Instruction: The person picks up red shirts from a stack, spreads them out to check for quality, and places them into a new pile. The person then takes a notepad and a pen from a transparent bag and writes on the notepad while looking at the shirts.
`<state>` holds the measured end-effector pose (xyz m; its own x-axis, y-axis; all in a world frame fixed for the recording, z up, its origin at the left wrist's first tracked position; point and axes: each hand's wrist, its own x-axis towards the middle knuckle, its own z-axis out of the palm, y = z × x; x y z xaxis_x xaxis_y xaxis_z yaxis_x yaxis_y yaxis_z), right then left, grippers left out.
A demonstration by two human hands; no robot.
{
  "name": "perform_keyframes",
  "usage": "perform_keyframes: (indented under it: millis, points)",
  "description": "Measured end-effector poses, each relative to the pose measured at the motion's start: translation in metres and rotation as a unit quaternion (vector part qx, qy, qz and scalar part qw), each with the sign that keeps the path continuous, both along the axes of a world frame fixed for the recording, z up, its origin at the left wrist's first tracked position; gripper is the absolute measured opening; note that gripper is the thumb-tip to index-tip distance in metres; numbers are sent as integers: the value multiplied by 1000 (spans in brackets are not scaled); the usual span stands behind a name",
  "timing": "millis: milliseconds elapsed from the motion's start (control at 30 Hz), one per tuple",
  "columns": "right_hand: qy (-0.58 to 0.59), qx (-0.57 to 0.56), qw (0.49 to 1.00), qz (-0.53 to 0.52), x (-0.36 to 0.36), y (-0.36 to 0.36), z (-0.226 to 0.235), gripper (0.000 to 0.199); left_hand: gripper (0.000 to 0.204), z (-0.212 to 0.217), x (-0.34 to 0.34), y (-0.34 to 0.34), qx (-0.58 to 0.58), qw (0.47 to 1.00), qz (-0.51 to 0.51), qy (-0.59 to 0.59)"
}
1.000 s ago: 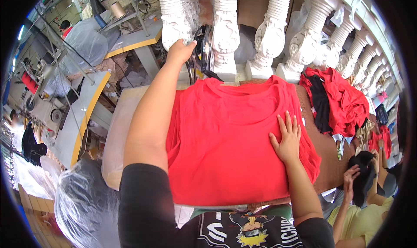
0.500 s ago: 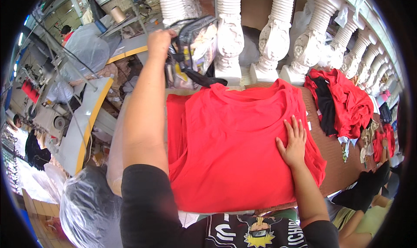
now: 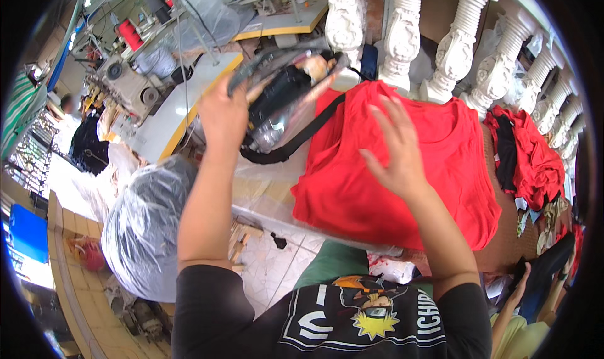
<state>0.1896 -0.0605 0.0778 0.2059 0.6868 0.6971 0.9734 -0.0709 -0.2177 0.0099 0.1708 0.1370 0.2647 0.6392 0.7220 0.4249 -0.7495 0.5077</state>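
My left hand [image 3: 223, 112] is closed on the rim of a clear plastic bag [image 3: 272, 127] with black trim and a black strap. Through its clear sides show dark and tan contents, blurred by motion. Its strap [image 3: 313, 131] trails over the left edge of red sleeveless garments [image 3: 434, 139], which lie spread in a stack on the table. Over that stack my right hand [image 3: 401, 154] is raised with fingers apart, holding nothing; whether it touches the cloth I cannot tell.
White balusters [image 3: 402, 41] line the back of the table. A crumpled red and black garment heap [image 3: 531, 154] lies at the right. Sewing machines [image 3: 129, 85] and a plastic-wrapped bundle [image 3: 151, 227] are at the left. A co-worker's hand [image 3: 519, 286] handles dark cloth at lower right.
My left hand has pulled the bag nearer, from beside the balusters to the table's left part. My right hand has lifted from its flat rest on the red garments. The view has turned left.
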Motion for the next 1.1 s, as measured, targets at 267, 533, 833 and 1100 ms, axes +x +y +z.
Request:
perform_keyframes:
  millis: [267, 533, 833, 1100]
  points:
    - [-45, -131, 971, 192, -70, 39, -44, 48, 27, -104, -64, -49, -123, 984, -95, -88]
    - [-38, -127, 972, 192, -75, 28, -37, 33, 27, -54, -59, -50, -28, 974, -208, 82]
    - [61, -291, 952, 71, -44, 141, -12, 21, 29, -49, -38, -57, -83, 971, -223, 14]
    - [-97, -446, 889, -46, -29, 164, -36, 23, 29, -59, -41, -61, -142, 958, -250, -4]
